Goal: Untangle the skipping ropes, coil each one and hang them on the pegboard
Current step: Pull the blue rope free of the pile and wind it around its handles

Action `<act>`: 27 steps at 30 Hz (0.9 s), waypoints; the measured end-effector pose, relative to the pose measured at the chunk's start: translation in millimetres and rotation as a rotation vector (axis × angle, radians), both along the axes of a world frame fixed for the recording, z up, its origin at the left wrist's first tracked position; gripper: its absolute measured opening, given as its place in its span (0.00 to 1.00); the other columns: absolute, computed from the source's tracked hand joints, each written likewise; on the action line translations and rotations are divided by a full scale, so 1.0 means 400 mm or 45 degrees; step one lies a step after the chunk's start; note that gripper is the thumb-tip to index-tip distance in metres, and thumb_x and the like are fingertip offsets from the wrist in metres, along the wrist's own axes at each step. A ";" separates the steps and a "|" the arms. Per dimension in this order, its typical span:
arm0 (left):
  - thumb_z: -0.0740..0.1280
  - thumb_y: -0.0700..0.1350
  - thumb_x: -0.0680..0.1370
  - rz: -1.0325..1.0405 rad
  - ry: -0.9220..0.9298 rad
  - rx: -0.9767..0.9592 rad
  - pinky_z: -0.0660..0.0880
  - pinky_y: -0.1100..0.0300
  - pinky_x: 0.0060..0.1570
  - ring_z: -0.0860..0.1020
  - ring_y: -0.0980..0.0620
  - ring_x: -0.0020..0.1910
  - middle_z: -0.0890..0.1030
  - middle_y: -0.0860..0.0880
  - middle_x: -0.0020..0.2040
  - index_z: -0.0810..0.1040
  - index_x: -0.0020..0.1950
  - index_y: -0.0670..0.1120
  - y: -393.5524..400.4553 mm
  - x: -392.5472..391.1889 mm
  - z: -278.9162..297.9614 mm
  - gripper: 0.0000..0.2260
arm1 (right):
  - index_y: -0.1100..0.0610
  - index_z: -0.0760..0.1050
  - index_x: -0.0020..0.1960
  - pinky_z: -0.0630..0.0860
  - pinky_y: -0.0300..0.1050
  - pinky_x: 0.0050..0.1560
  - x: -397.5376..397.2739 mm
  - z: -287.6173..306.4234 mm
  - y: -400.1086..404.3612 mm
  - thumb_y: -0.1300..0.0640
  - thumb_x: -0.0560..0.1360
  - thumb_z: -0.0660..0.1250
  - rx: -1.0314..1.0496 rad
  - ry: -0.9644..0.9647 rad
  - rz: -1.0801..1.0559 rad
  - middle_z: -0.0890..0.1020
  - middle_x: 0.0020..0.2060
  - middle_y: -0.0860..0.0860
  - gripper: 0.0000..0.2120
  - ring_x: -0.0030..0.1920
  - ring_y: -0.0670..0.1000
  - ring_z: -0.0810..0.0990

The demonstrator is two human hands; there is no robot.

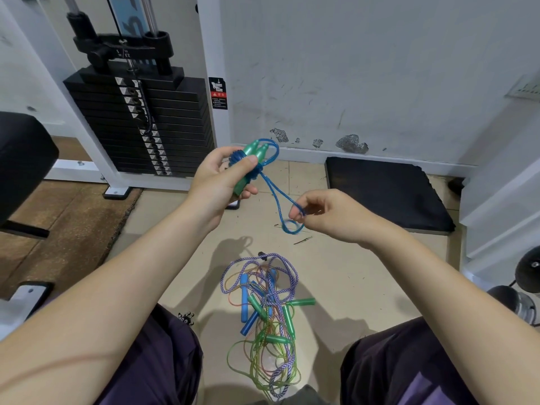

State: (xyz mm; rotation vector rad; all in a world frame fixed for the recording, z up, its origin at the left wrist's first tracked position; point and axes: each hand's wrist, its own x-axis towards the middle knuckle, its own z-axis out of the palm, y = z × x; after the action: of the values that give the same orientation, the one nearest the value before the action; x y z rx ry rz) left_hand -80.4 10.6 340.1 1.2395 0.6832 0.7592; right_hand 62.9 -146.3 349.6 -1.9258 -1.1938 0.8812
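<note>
My left hand [222,178] grips two green handles [253,159] of a blue skipping rope, with blue cord wound around them. A doubled strand of that blue rope [273,194] runs down to my right hand [324,213], which pinches its looped end between fingers and thumb. On the tiled floor between my knees lies a tangled pile of ropes [264,311]: a purple-white braided cord, thin green and orange cords, blue handles and green handles. No pegboard is in view.
A black weight stack [140,124] in a white frame stands ahead on the left. A black bench pad [23,153] is at the far left. A dark floor mat [385,191] lies by the white wall. Dumbbell parts [523,287] sit at the right edge.
</note>
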 end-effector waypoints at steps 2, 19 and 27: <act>0.72 0.43 0.77 -0.127 0.018 -0.010 0.75 0.60 0.32 0.79 0.49 0.28 0.83 0.50 0.40 0.77 0.56 0.48 -0.002 -0.001 0.003 0.09 | 0.57 0.79 0.54 0.75 0.39 0.53 0.005 0.002 -0.002 0.72 0.74 0.60 0.009 0.052 -0.030 0.82 0.47 0.53 0.16 0.49 0.48 0.78; 0.71 0.41 0.77 -0.263 0.018 -0.038 0.78 0.60 0.34 0.79 0.49 0.29 0.81 0.45 0.44 0.76 0.60 0.46 -0.038 0.008 0.000 0.12 | 0.63 0.76 0.53 0.68 0.39 0.28 -0.017 0.010 0.005 0.60 0.81 0.62 0.054 0.174 -0.045 0.70 0.29 0.52 0.07 0.26 0.49 0.67; 0.75 0.41 0.75 -0.050 0.243 0.210 0.78 0.55 0.36 0.79 0.51 0.27 0.81 0.46 0.52 0.77 0.55 0.50 0.013 -0.005 -0.016 0.12 | 0.61 0.78 0.44 0.61 0.34 0.24 -0.020 0.031 -0.006 0.55 0.78 0.68 0.085 -0.132 -0.005 0.68 0.24 0.45 0.09 0.22 0.43 0.62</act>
State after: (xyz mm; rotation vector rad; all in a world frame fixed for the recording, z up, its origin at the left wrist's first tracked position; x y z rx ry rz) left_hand -82.2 16.0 333.8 1.4852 0.7607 0.6804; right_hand 54.9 -148.7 362.1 -1.9394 -1.2635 0.7375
